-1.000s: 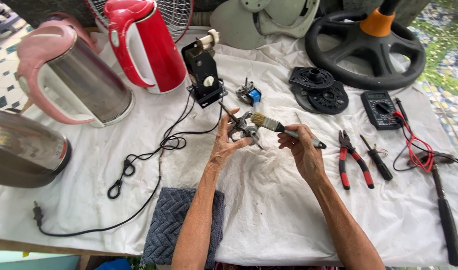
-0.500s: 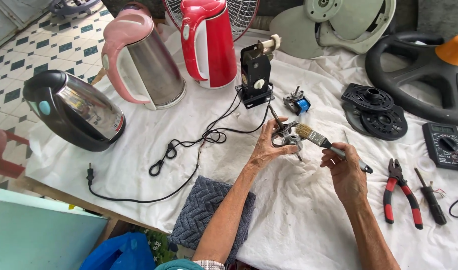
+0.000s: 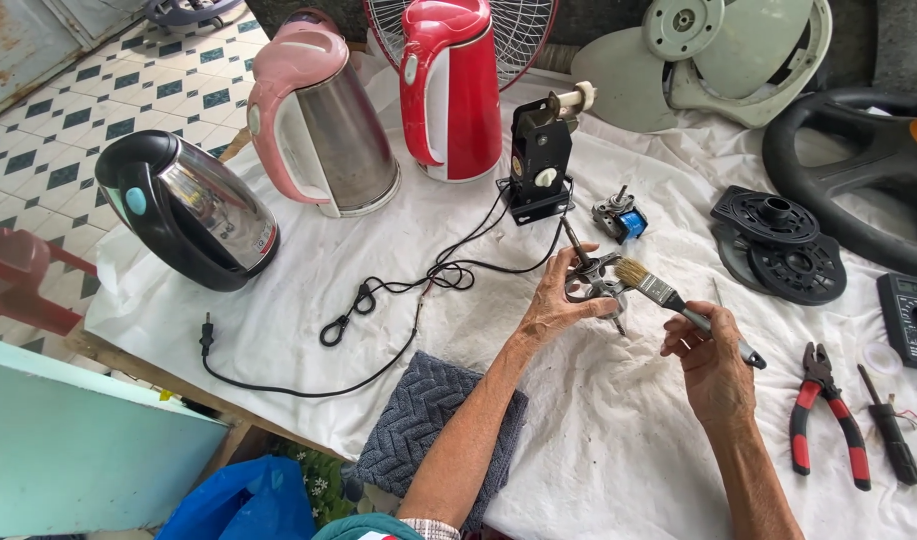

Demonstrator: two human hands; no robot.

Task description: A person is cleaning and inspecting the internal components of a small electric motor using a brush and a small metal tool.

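Note:
My left hand (image 3: 557,298) grips a small metal motor part with a thin shaft (image 3: 593,277), held above the white cloth (image 3: 309,270). My right hand (image 3: 714,362) holds a paintbrush (image 3: 669,298) by its grey handle; the pale bristles rest against the motor part. A black cord with a plug (image 3: 309,345) runs from a black upright fan housing (image 3: 539,160) just behind the hands.
Three kettles stand at the back left: black (image 3: 184,210), pink (image 3: 319,125), red (image 3: 451,85). A small blue-coiled motor (image 3: 619,215), black round plates (image 3: 779,240), red-handled pliers (image 3: 829,420), a screwdriver (image 3: 887,430), a multimeter (image 3: 911,318), a steering wheel (image 3: 859,170), fan blades (image 3: 719,50) and a grey mat (image 3: 419,420) surround the hands.
The view has swung left, bringing the black kettle and table edge into sight. Both hands keep their hold, with the brush still at the motor part.

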